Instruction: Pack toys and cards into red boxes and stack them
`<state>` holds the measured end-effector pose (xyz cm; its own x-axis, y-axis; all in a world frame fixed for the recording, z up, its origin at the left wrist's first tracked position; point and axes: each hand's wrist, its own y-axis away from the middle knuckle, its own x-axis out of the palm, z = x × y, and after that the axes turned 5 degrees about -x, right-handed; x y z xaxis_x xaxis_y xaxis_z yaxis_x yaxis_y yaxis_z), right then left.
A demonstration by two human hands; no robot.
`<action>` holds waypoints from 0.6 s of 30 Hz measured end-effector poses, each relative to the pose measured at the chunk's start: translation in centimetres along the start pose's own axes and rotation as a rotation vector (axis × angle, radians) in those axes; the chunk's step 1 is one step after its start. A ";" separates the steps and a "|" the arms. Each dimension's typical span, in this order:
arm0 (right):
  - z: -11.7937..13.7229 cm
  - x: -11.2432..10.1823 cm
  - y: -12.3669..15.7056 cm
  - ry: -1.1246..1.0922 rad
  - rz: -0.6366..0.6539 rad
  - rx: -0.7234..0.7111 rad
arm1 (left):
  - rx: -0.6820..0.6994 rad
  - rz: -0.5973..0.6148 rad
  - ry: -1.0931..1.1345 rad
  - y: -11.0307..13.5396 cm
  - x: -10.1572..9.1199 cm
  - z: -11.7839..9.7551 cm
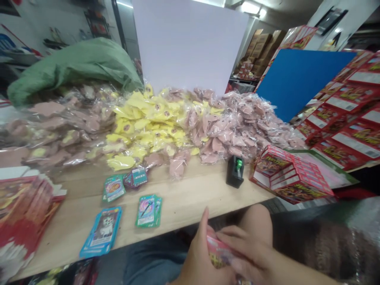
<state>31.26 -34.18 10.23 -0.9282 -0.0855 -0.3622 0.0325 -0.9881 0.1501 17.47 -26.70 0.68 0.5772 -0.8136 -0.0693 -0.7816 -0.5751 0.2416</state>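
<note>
Left hand (pixel 202 259): pinching a pink card pack (pixel 218 249) at 6 o'clock
Right hand (pixel 247 249): curling over it, steadying it
Card stacks (pixel 148 210): lying apart at 8 o'clock, seemingly sorted

The left hand (pixel 202 259) and right hand (pixel 247 253) around a pink card packet (pixel 218 250)

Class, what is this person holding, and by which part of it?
A pink-and-red printed card packet, held in both hands: the left hand at its left edge, the right hand with fingers across its upper face. Its lower end is hidden.
</note>
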 end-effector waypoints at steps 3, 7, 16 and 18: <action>-2.2 0.4 0.6 -0.033 -0.155 0.037 | 0.021 -0.005 0.011 -0.2 -0.1 0.1; -2.9 0.3 1.0 -0.086 -0.263 0.195 | 0.022 0.042 -0.031 -0.1 -0.3 -0.3; -3.8 1.2 2.4 -0.048 -0.377 0.001 | 0.160 -0.121 0.025 -0.1 -0.9 -0.1; -4.9 2.7 2.4 -0.078 -0.417 -0.003 | 0.137 -0.020 0.013 -0.4 -2.1 -1.3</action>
<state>30.68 -37.42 5.12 -0.8872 0.3319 -0.3206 -0.3511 -0.9363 0.0022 16.87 -24.69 1.96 0.5951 -0.8014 -0.0599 -0.7946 -0.5979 0.1054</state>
